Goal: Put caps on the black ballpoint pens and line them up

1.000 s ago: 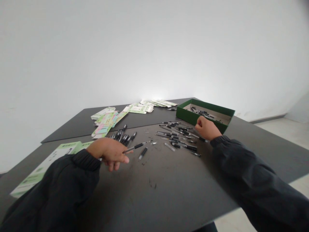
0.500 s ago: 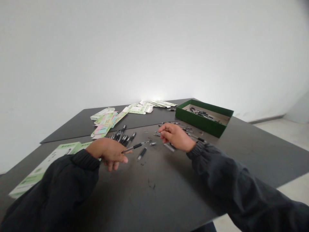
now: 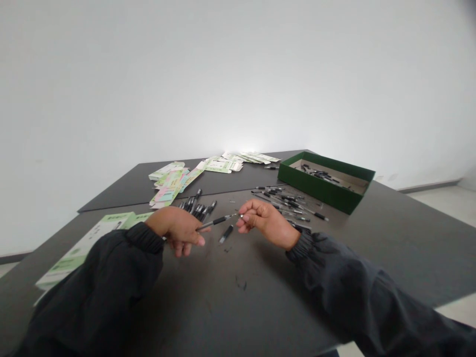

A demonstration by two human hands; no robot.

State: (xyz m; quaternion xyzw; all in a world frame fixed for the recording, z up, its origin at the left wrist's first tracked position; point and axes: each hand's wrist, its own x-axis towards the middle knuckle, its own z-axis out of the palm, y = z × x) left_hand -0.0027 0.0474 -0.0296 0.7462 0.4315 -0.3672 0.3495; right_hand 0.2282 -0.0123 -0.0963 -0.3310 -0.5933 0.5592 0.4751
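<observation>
My left hand (image 3: pixel 181 231) is closed on a pen (image 3: pixel 217 223) with a grey barrel and a black grip, its thin tip pointing right. Close to that tip, my right hand (image 3: pixel 266 221) pinches a small shiny pen part (image 3: pixel 241 216) between thumb and fingertips. The part and the pen tip almost meet; whether they touch I cannot tell. A black pen cap (image 3: pixel 226 234) lies on the table just below the gap between my hands. Beyond my left hand is a cluster of black-capped pens (image 3: pixel 197 206).
Many loose pens and pen parts (image 3: pixel 293 201) lie past my right hand. A green box (image 3: pixel 316 187) holding more stands behind them. Flattened green-and-white cartons (image 3: pixel 174 186) spread along the back left, and a larger carton (image 3: pixel 85 248) lies by my left forearm.
My right hand has moved slightly left, up to the pen tip, and picked up the small shiny part from the table. The left hand still holds the pen. The view has shifted a little.
</observation>
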